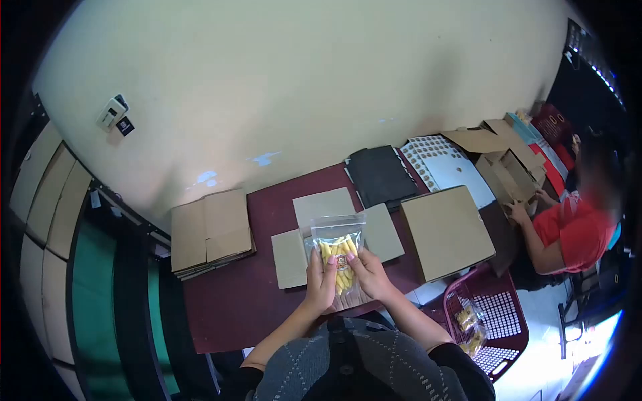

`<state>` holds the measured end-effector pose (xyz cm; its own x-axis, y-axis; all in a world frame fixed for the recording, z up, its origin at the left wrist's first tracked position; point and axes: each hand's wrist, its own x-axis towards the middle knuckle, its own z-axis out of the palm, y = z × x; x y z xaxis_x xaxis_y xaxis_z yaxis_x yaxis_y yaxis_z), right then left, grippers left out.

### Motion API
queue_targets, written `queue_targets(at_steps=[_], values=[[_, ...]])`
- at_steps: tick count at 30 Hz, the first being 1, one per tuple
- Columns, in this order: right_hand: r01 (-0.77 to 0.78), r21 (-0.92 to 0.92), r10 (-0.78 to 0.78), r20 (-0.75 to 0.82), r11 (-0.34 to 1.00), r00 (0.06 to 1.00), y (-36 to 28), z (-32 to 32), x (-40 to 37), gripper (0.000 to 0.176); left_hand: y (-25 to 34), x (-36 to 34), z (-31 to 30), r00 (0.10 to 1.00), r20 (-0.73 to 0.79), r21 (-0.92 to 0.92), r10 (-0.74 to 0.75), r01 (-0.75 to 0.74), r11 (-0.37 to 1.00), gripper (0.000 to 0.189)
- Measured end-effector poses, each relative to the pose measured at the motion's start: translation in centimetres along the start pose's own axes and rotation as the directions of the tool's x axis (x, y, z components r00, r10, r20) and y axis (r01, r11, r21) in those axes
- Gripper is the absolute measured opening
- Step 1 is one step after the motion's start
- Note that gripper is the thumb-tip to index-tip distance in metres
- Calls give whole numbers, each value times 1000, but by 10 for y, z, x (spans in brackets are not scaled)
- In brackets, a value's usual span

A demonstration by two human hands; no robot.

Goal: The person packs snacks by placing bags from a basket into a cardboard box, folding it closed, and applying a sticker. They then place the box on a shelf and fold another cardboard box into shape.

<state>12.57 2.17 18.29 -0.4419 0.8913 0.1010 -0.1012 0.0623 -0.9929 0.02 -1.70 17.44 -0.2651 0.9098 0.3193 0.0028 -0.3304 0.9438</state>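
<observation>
A clear zip-top bag of yellow stick snacks is held upright in front of me, with a small round label on its front. My left hand grips its left side, thumb on the front face. On the opposite edge my right hand is closed in the same way, its thumb near the label. Behind and below the bag, a cardboard box with its flaps folded out lies on the table; the bag and my hands hide its inside.
Flattened cartons are stacked at the table's left. A closed box, black folders and sticker sheets lie rightward. A maroon basket holds snack bags. A person in red handles an open carton.
</observation>
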Motion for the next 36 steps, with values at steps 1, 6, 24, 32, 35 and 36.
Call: queue_targets(at_steps=[1, 6, 24, 32, 35, 36], values=[[-12, 35, 11, 23, 999, 1000, 0, 0, 6, 31, 5, 5, -4, 1000, 9, 7, -10, 10, 1000, 32], [-60, -87, 68, 93, 994, 993, -4, -7, 32, 32, 2, 23, -13, 998, 59, -33, -35, 37, 999, 37], [-55, -183, 85, 157, 982, 984, -25, -16, 21, 44, 7, 18, -32, 939, 331, 72, -89, 69, 995, 64], [216, -18, -213, -257, 976, 943, -6, -24, 18, 19, 15, 9, -19, 913, 406, 259, -39, -74, 963, 69], [321, -132, -345, -245, 938, 906, -21, -25, 13, 12, 13, 13, -22, 903, 421, 269, -84, -36, 962, 66], [277, -194, -304, -128, 941, 944, -25, -25, 10, 11, 29, 15, -9, 965, 253, -56, -66, 83, 995, 44]])
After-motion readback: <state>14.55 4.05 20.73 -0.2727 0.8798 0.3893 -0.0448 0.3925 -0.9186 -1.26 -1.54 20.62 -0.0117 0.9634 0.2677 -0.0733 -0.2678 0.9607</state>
